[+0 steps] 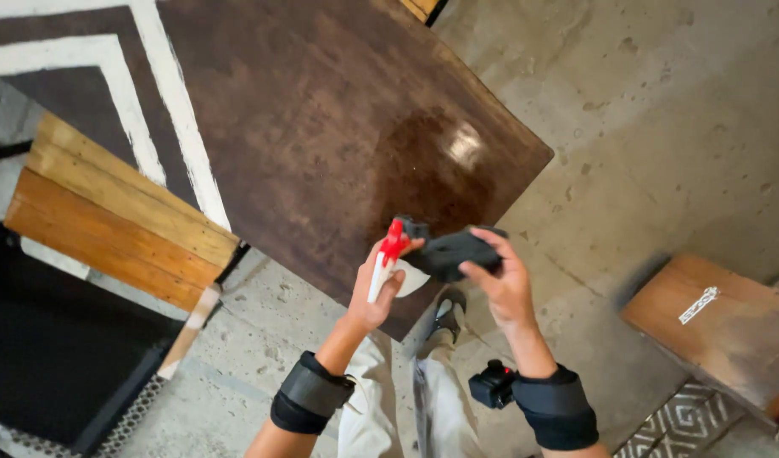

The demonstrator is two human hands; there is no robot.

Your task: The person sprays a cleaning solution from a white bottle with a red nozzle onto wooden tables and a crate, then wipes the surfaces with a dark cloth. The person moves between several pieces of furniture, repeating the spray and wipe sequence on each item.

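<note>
Left hand (374, 293) grips a spray bottle (388, 259); right hand (501, 284) clutches a black cloth (455, 251) beside it.

So there's a spray bottle (389, 263) with a red trigger head and a white body, held nozzle-up and leaning a bit, right over the near corner of the dark wooden table. Just beside it is a dark grey cloth (454, 251), bunched up into a crumpled wad, hovering above that same table edge and touching the red spray head.
</note>
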